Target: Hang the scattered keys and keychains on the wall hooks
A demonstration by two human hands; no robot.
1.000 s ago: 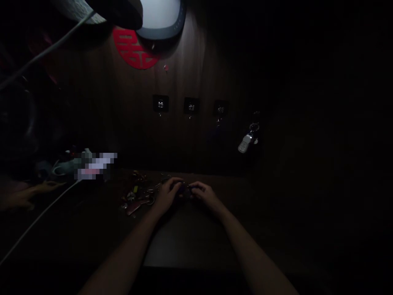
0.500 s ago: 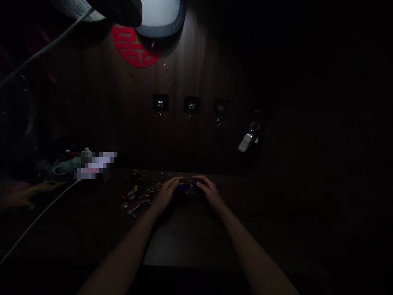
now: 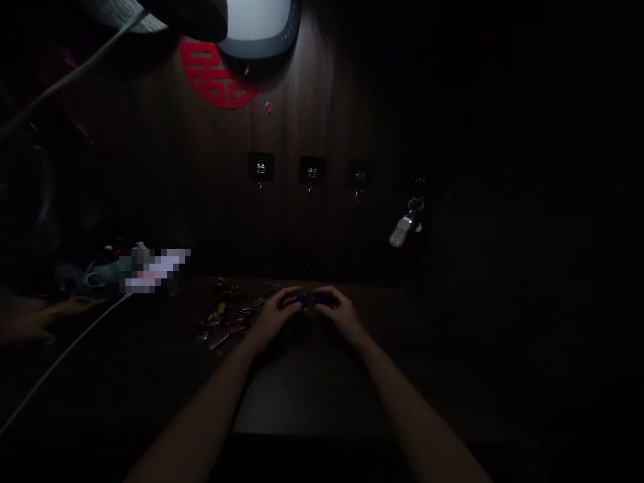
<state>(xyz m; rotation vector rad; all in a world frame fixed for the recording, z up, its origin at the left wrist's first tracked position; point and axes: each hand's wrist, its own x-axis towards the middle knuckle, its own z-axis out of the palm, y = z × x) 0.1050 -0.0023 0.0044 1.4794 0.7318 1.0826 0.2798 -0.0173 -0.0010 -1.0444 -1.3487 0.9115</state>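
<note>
White cable (image 3: 66, 362) slants over the left of the dark table (image 3: 282, 402). Beside it lies a pile of small trinkets (image 3: 221, 337), held by neither hand. Next, the left hand (image 3: 276, 314) curls inward, its fingers apparently pinching a small blue thing (image 3: 320, 299); the fingers of the right hand (image 3: 343, 314) seem to pinch it from the opposite side. Whether it is one piece or two is too dark to tell. Handling appears under way: the blue thing is grasped, its release remaining. Farther right, a pale key fob (image 3: 400, 233) hangs at the wall (image 3: 296, 114).
</note>
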